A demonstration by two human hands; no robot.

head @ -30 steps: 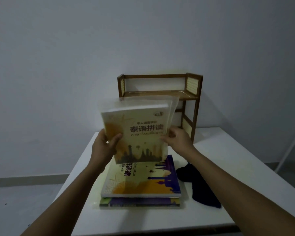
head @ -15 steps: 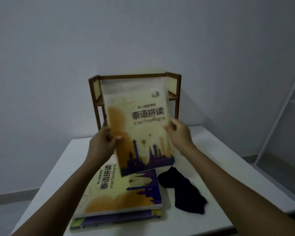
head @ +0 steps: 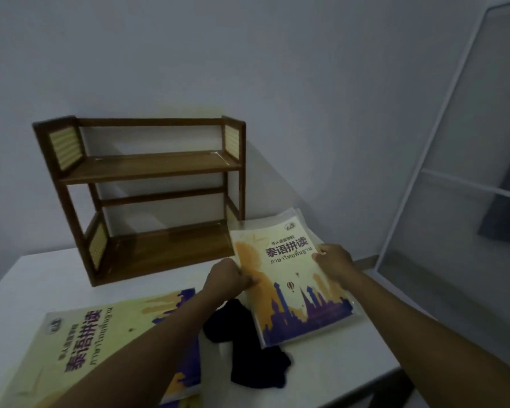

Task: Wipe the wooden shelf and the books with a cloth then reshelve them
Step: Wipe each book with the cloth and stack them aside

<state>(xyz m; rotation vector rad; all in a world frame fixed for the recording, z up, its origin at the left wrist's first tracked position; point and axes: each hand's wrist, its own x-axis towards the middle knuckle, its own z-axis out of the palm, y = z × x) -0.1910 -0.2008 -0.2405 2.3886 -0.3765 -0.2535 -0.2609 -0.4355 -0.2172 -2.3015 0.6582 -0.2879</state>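
— Where's the book point(head: 292, 278) now?
— Lower than before, far right on the table point(head: 336, 366), right of the wooden shelf point(head: 147, 172), over the dark cloth point(head: 248, 343).
— Grip?
— Left hand point(head: 227, 278) and right hand point(head: 334, 260) pinch its edges.
— The stack point(head: 100, 343)?
— Near left, unmoved.

stacked books point(head: 80, 343) cut off by bottom-left edge, dark cloth point(head: 248, 346) partly hidden under held book point(head: 292, 278), left forearm

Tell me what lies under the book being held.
The book, gripped by the left hand and right hand, covers part of the dark cloth and white table. Anything else beneath is hidden.
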